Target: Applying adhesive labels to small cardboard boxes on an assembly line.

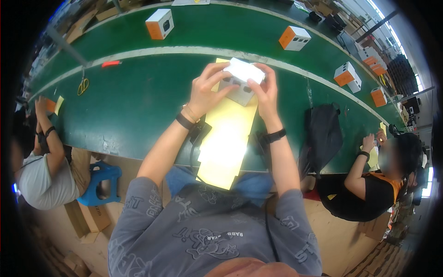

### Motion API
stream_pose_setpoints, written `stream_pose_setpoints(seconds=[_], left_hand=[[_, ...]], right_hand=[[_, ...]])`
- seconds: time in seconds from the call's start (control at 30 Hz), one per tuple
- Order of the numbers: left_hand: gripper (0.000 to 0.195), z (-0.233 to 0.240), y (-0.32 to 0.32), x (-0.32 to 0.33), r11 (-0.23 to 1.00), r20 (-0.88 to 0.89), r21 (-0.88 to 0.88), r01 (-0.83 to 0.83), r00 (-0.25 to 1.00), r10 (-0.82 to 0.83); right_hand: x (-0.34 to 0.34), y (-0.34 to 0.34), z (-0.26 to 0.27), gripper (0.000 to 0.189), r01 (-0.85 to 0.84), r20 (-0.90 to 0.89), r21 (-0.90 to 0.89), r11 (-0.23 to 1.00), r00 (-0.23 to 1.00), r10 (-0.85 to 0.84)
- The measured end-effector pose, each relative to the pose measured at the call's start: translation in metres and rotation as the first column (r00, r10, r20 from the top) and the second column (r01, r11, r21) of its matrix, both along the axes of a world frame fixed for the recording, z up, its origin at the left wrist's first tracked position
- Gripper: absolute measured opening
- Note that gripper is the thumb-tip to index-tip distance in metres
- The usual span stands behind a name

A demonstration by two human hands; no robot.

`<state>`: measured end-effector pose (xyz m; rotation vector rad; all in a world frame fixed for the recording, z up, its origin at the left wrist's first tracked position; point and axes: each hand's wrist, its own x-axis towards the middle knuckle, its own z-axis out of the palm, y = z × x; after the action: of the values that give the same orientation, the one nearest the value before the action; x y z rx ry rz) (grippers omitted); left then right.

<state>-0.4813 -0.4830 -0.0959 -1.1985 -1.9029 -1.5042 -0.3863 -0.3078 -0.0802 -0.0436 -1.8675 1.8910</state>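
Between my two hands is a small printed carton [238,88], its upper face [245,70] washed out white by glare. My left hand [207,86] grips its left side, with the thumb along the printed face. On the right side, my right hand [265,86] holds it with the thumb near the top edge. Beneath the carton lie overlapping yellow sheets [221,149], which run down past the table's front edge towards my lap. Strong glare hides the middle of the sheets.
Several white-and-orange cartons [160,24] stand on the green strip beyond the pale divider [155,51]. Yellow-handled scissors [83,86] and a red object [110,63] lie left. A black bag [323,135] rests right. One person [52,173] sits left, another [367,187] right.
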Motion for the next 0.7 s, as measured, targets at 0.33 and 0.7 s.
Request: stream_pose_setpoints(seconds=[0.33, 0.7], left_hand=[[0.053, -0.007, 0.003, -0.007, 0.999, 0.120, 0.015, 0.052, 0.991, -0.053], [0.074, -0.012, 0.009, -0.003, 0.915, 0.618, -0.121, 0.384, 0.751, -0.234]], right_hand=[[-0.009, 0.003, -0.013, 0.077, 0.002, -0.058, 0.124, 0.992, 0.998, 0.005], [-0.007, 0.004, -0.004, 0.091, 0.061, -0.169, -0.361, 0.930, 0.977, -0.130]])
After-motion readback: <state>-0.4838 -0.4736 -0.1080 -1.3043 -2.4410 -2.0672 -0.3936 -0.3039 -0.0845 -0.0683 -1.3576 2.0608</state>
